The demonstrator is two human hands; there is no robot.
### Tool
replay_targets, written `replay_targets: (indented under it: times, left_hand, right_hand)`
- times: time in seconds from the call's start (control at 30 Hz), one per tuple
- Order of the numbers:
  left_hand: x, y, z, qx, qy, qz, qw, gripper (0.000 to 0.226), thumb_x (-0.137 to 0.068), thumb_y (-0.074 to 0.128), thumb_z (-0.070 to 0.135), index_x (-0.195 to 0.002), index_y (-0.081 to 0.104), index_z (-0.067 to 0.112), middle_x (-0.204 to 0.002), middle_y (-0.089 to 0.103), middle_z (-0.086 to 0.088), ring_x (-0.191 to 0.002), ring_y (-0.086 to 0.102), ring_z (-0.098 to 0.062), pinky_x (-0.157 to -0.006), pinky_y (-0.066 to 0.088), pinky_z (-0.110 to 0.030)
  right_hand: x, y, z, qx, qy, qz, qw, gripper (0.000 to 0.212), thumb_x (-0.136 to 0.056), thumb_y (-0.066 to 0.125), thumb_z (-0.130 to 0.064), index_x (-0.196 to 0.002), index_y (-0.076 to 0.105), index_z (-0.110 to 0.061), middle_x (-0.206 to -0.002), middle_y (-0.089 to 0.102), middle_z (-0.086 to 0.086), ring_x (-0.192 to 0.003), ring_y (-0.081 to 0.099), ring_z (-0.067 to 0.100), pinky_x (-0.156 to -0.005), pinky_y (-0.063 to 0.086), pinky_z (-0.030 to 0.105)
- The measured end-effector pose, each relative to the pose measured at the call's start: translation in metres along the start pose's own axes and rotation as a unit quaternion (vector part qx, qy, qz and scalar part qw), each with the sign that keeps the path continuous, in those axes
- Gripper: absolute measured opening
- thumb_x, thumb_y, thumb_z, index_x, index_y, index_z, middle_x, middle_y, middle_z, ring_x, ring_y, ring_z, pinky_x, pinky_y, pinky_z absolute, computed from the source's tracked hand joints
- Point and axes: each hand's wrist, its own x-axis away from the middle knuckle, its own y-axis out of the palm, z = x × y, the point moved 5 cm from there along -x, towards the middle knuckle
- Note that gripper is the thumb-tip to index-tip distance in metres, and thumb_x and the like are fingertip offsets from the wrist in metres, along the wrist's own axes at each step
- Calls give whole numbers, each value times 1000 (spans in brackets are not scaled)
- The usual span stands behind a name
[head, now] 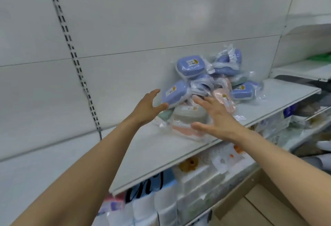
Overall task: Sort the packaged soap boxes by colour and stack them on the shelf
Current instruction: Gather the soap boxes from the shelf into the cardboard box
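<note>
A flat, smooth grey-white shelf [154, 146] runs from the lower left to the right, backed by plain panelled wall [125, 28] with a slotted metal upright [71, 50] at its left. The shelf's left half and front edge are bare, leaving room there. Toward its back right sits a loose pile of soap boxes [211, 82], each rounded-rectangular and sealed in crinkled clear plastic: several lilac-blue, a few pale pink, a grey-white one, a hint of green. Small white-and-yellow labels show on some lids; their print is too blurred to read. The left hand [148, 107] reaches in with fingers spread, fingertips at the lower corner of a blue box [174, 93] on the pile's left. The right hand [216, 118] hovers over the grey-white box [189, 114], fingers straight and apart, gripping nothing. Below the shelf lie rows of white wrapped packs [188, 198], one printed with large black script that I cannot make out.
</note>
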Motion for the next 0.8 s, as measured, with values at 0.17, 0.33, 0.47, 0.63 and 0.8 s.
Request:
replay_targets:
  times: [0.17, 0.33, 0.47, 0.63, 0.8]
  left_hand:
    - [-88, 32, -5, 13, 16, -84, 996, 91, -84, 75, 40, -155, 22, 21, -155, 29, 6, -139, 32, -11, -99, 27, -17]
    - [-125, 50, -10, 26, 44, -120, 991, 104, -67, 91, 31, -150, 31, 13, -142, 42, 8, -131, 42, -8, -104, 37, -24]
    - [-128, 41, -7, -5, 68, -58, 996, 105, -51, 95, 39, -141, 44, 17, -128, 51, -3, -119, 52, -20, -103, 46, -37]
    - [-99, 10, -11, -48, 70, 52, 995, 99, -59, 93, 39, -143, 40, 30, -126, 43, -2, -118, 42, -23, -103, 43, -40]
    - [-25, -25, -11, -45, 48, 155, 986, 96, -60, 91, 42, -141, 41, 31, -123, 44, -1, -115, 41, -23, -100, 42, -40]
  right_hand:
    - [-57, 22, 24, 2, -2, -67, 998, 87, -71, 57, -81, -146, 23, -52, -154, 30, -15, -137, 34, 12, -111, 35, 42]
    - [-66, 27, 32, 29, 7, -87, 996, 74, -78, 63, -69, -142, 28, -55, -142, 47, -13, -121, 49, 13, -102, 42, 39]
    - [-65, 25, 31, 22, 10, -75, 997, 73, -76, 63, -70, -141, 36, -52, -131, 53, -11, -118, 50, 12, -102, 41, 41]
    - [-54, 8, 29, -28, 9, -3, 1000, 77, -65, 60, -77, -135, 45, -49, -124, 55, -15, -114, 52, 11, -103, 41, 39]
    - [-28, -12, 14, -38, -7, 86, 996, 67, -73, 67, -63, -135, 47, -43, -118, 51, -12, -112, 47, 14, -101, 41, 48]
